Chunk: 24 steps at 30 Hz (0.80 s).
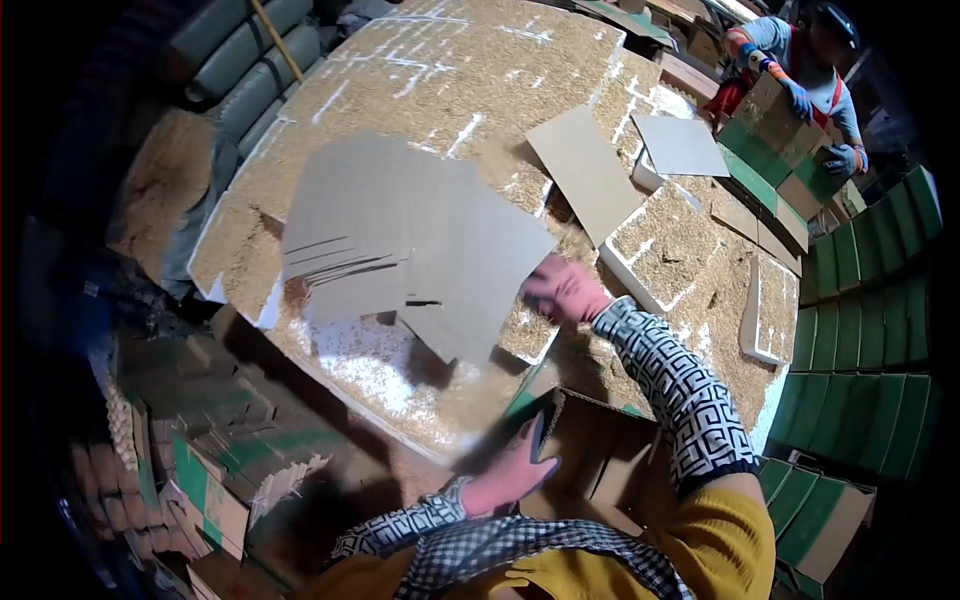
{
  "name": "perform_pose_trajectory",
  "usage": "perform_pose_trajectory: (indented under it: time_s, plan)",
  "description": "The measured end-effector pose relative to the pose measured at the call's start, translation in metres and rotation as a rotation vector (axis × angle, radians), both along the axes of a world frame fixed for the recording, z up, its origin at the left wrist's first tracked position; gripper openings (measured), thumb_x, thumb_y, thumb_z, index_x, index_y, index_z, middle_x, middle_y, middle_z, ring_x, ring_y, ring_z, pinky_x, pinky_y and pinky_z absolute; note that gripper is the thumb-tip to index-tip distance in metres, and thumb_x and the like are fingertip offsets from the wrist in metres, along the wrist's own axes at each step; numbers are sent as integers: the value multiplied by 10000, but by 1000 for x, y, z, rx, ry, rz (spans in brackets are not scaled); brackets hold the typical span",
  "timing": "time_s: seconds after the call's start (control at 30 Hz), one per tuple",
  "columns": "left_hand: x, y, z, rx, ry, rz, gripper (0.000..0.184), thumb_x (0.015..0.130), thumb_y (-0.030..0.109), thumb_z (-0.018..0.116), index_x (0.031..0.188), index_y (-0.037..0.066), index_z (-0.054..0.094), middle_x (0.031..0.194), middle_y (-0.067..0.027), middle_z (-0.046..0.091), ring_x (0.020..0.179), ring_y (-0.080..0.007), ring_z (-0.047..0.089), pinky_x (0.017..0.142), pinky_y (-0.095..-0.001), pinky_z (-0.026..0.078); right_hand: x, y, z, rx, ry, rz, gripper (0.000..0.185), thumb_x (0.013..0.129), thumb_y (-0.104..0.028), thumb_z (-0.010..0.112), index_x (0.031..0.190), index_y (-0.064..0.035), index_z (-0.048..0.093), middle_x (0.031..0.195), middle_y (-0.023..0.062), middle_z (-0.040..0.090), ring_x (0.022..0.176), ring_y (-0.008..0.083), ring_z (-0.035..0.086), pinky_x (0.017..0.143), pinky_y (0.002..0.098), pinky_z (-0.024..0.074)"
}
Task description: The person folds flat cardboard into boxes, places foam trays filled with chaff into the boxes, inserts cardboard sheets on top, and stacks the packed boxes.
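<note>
My left hand [510, 474], in a pink glove, is at the left rim of an open cardboard box [625, 465] close to my body. Its thumb stands apart from its stretched fingers. My right hand [567, 290], also pink-gloved, is smeared by motion beside the right edge of several overlapping grey cardboard sheets [410, 230]; its fingers are too blurred to read. Those sheets lie fanned out on a broad surface of husk-like material [480, 60] over white trays. Beyond my right hand are a tan cardboard sheet [583, 172] and a smaller grey sheet [681, 146].
A white tray filled with husks [660, 245] stands right of my hand, with another tray [770, 310] farther right. Green cartons [865, 320] are stacked at the right. Across the surface, a gloved co-worker [800, 85] handles a green-and-brown box [770, 150]. Flattened cartons [215, 490] lie lower left.
</note>
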State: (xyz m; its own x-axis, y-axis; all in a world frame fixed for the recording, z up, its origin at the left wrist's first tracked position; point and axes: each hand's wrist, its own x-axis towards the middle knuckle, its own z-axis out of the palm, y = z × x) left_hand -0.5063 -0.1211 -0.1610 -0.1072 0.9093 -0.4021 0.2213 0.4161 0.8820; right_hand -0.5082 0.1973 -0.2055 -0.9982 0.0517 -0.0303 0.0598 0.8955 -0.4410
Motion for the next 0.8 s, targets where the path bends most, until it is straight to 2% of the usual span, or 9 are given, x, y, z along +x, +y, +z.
perform_pose_trajectory:
  time_s: [0.07,0.13,0.27,0.33,0.43,0.57,0.67,0.77,0.8]
  plan:
    - [0,18,28,-124,84,-89,828,852,292,616,1472,1,151,1465,-265,289,1336,-403,337,1085,-440,319,7,44,-10,5,-378,-791,439,863,-298,604,1251,-109,526,1316,145,481,1194,306,448,980,463,375]
    - [-1,23,21,-105,59,-91,824,853,298,616,1475,15,156,1463,-263,283,1340,-412,318,1095,-451,301,30,49,-21,353,105,-999,511,866,-329,612,1285,-66,487,1337,152,461,1210,327,432,1002,481,355]
    - [-2,30,14,-12,-3,-76,831,854,299,624,1478,14,154,1465,-253,279,1357,-389,297,1109,-427,279,40,30,-11,287,-1,-851,615,801,-402,677,1328,-155,477,1396,162,397,1270,419,347,1064,540,268]
    - [-3,33,13,86,36,-89,853,861,305,631,1482,2,132,1491,-244,245,1378,-366,278,1121,-410,261,29,29,-2,138,169,-941,586,796,-361,695,1299,-123,510,1339,168,472,1229,364,434,1030,485,347]
    - [0,35,12,-16,8,-110,836,862,301,636,1473,-7,155,1479,-243,266,1352,-376,313,1107,-408,283,2,21,41,-768,361,-936,474,854,-304,657,1203,1,560,1139,182,616,1025,243,617,893,322,471]
    - [4,31,13,-32,29,-60,796,869,347,611,1463,15,197,1445,-256,308,1322,-399,342,1081,-425,319,-12,-12,78,-1748,-141,-922,610,922,-473,564,1373,-85,426,974,79,580,906,207,601,736,347,541]
    - [5,33,19,-42,33,-48,784,868,371,599,1463,37,213,1431,-266,325,1315,-409,348,1076,-432,327,-18,-66,81,-2020,-224,-713,507,931,-456,558,1302,-112,524,1008,100,617,793,172,615,691,303,543]
    - [13,30,13,-71,65,-39,801,864,374,620,1460,11,225,1456,-242,307,1344,-384,319,1091,-409,299,-48,-91,88,-1368,-215,-523,318,914,-324,630,1060,-44,668,815,68,640,648,159,614,620,271,537]
    - [15,28,11,-64,62,-20,801,862,379,622,1460,16,231,1450,-246,315,1338,-387,328,1089,-412,302,-69,-96,90,-1506,-176,-674,283,917,-294,621,1010,-29,656,769,54,626,652,148,615,601,269,524]
